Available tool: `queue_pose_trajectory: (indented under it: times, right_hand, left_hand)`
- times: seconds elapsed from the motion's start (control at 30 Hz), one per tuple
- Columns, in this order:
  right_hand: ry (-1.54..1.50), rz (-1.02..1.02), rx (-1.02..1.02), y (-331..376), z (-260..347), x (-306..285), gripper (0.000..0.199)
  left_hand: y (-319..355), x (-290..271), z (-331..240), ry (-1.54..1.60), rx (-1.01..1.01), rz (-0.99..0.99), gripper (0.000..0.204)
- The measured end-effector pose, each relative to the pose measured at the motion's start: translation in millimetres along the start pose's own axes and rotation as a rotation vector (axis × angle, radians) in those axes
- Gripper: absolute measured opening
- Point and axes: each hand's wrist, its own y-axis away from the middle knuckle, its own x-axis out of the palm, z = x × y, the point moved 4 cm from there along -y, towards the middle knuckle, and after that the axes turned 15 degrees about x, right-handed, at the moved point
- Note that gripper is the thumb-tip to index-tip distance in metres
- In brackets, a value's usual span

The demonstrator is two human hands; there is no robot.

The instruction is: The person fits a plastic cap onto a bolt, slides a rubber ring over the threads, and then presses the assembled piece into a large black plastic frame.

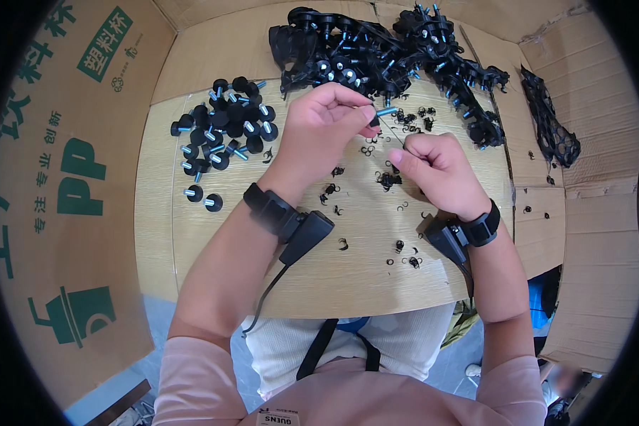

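The left hand point(326, 121) pinches 1 bolt point(386, 111) above the counter point(312, 295), its shank pointing right; the right hand point(444, 170) grips a thin rod point(395, 135), tip near that bolt. Loose bolts point(233, 118) lie at left, black scraps point(388, 179) about the hands, a tangled heap point(355, 46) beyond

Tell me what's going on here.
A person's left hand pinches a black round-headed knob with a silver metal stud; the right hand holds a thin rod-like tool close to it. Loose matching knobs lie piled at left; more are bunched in a black tangled mass at the far side. Black curled scraps dot the pale wood-grain tabletop.
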Motion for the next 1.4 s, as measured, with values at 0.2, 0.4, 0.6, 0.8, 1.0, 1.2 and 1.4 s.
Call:
queue_pose_trajectory:
  times: [0.2,0.4,0.6,0.8,1.0,1.2,1.4]
  right_hand:
    - [-0.151,-0.237,-0.128,-1,1,-8,0.04]
    - [-0.146,-0.401,-0.077,-6,-2,-11,0.017]
    - [-0.415,-0.274,-0.115,-5,1,-5,0.019]
    - [-0.418,-0.129,-0.038,-8,-2,-4,0.016]
    - [-0.424,-0.023,0.068,-6,-8,-13,0.008]
    - [-0.313,-0.002,-0.185,-10,-9,-10,0.01]
    - [-0.112,-0.061,-0.432,-4,-1,-15,0.009]
  left_hand:
    - [5,13,-2,-0.146,0.035,0.198,0.015]
    - [1,11,-3,0.062,-0.013,0.182,0.022]
    - [3,12,0,-0.006,-0.041,0.234,0.025]
    - [2,8,7,0.163,-0.043,0.256,0.022]
    - [6,13,7,0.228,-0.172,0.326,0.024]
    - [12,11,6,0.386,-0.235,0.347,0.026]
    - [9,16,2,0.424,-0.277,0.438,0.022]
